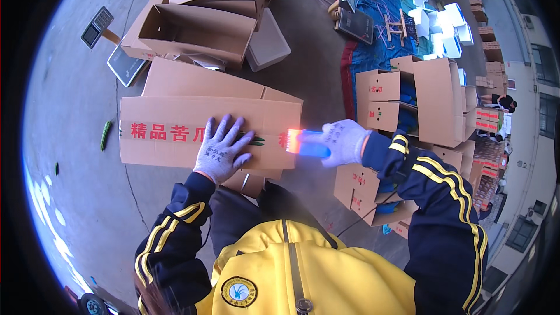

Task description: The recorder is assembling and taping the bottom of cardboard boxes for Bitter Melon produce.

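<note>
A brown cardboard carton with red printing lies in front of me, its long closed face upward. My left hand, in a pale purple glove, rests flat on that face with the fingers spread. At the carton's right end, my gloved right hand is wrapped round a blue and orange tape dispenser. Its toothed edge is over the carton's right edge; bright glare hides whether they touch. A green printed mark shows by my left fingertips.
Open cartons and a white foam box stand beyond. To the left are a platform scale and a bitter gourd on the floor. More cartons stack at right, near a second scale and blue sheeting.
</note>
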Tool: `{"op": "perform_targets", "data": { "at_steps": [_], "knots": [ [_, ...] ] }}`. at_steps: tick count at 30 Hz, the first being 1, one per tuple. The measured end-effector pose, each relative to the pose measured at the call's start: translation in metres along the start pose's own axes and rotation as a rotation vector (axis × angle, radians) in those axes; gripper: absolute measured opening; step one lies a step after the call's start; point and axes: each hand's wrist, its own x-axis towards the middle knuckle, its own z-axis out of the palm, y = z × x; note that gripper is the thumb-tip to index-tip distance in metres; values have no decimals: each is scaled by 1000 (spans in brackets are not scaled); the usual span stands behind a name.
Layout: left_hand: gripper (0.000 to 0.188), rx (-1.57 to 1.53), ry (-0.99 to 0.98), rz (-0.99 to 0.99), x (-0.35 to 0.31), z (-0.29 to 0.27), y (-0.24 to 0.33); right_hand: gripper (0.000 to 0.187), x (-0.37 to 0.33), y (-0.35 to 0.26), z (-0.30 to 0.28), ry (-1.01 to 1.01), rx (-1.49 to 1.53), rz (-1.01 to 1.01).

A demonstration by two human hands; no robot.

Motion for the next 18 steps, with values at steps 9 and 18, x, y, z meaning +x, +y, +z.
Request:
{"op": "perform_targets", "data": {
  "at_steps": [9,18],
  "knots": [
    [55,87,-74,-26,5,0,4,73,-14,70,81,-94,67,170],
    [58,104,-148,-107,-5,-16,7,37,165,50,145,-171,132,-29]
  ]
}}
